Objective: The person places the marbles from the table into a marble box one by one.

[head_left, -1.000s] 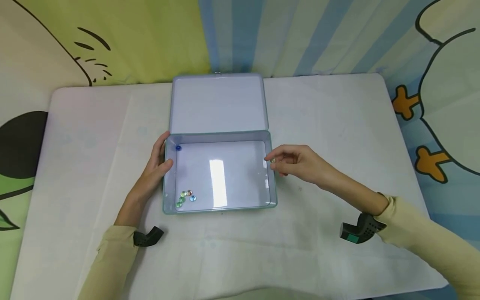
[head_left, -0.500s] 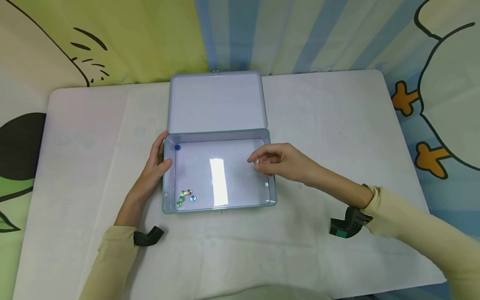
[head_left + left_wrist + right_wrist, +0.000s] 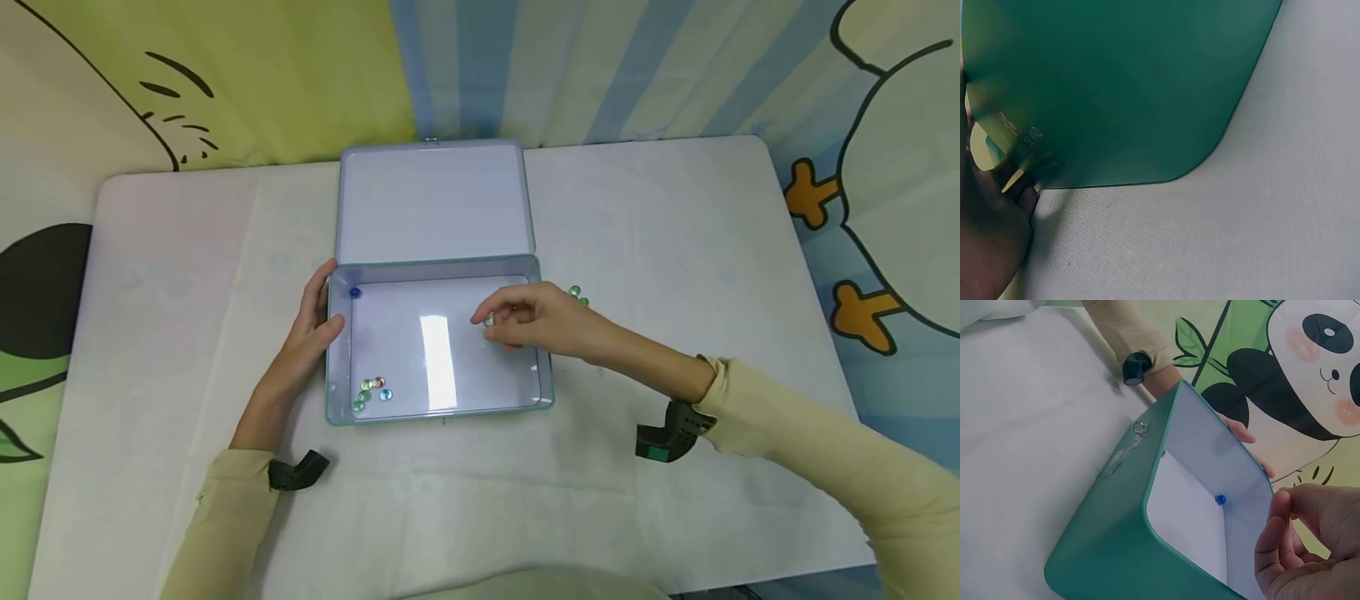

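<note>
Right arm [image 3: 795,425] now reaches farther left than before, across the open box [image 3: 487,379], left hand [image 3: 298,342] spread against its side, seemingly for steadiness, right hand [image 3: 543,321] pinching one marble [image 3: 489,319] above it, a hold suiting so small a thing.

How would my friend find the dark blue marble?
On the white table lies an open box. Look inside its far left corner, close to the folded-back lid. The dark blue marble sits there alone, apart from the marbles grouped front left.
</note>
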The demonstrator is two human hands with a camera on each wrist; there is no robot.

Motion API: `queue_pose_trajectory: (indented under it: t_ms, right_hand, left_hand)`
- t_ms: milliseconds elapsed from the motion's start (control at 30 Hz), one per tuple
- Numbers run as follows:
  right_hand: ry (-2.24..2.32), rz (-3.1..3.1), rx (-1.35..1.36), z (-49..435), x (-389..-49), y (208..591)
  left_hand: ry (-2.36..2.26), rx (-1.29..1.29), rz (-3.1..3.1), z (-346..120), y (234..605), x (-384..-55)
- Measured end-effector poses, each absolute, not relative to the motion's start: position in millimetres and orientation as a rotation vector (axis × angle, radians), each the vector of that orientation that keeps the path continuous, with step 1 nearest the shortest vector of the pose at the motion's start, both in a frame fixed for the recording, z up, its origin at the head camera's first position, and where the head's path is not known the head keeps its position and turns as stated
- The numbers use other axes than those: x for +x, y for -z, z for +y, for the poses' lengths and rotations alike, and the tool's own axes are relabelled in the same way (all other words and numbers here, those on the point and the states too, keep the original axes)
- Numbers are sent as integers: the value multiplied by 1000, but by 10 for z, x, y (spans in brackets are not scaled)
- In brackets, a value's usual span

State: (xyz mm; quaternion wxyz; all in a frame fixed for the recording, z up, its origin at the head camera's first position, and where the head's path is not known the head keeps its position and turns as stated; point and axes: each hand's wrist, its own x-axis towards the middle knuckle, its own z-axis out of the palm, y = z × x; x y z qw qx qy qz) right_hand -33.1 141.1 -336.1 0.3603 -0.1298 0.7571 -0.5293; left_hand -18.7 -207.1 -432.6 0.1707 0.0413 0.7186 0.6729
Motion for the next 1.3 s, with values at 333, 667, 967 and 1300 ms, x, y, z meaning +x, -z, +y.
queue_pose_trajectory:
  t_ms: [333, 667, 967, 1300]
  right_hand:
    - [1366, 1919, -358, 1279, -378, 3395]
    - [1298, 1966, -427, 1030, -496, 3365]
    - [1327, 1924, -451, 870, -680, 3359]
    - [1168, 1894, -501, 678, -855, 3465]
  left_hand:
    - [-1923, 120, 2027, -2069, 4323, -196]
    - [-1920, 124, 2035, -2059, 4302, -197]
    - [-1929, 118, 2026, -2055, 4312, -188]
    - [-1956, 121, 2007, -2058, 4333, -191]
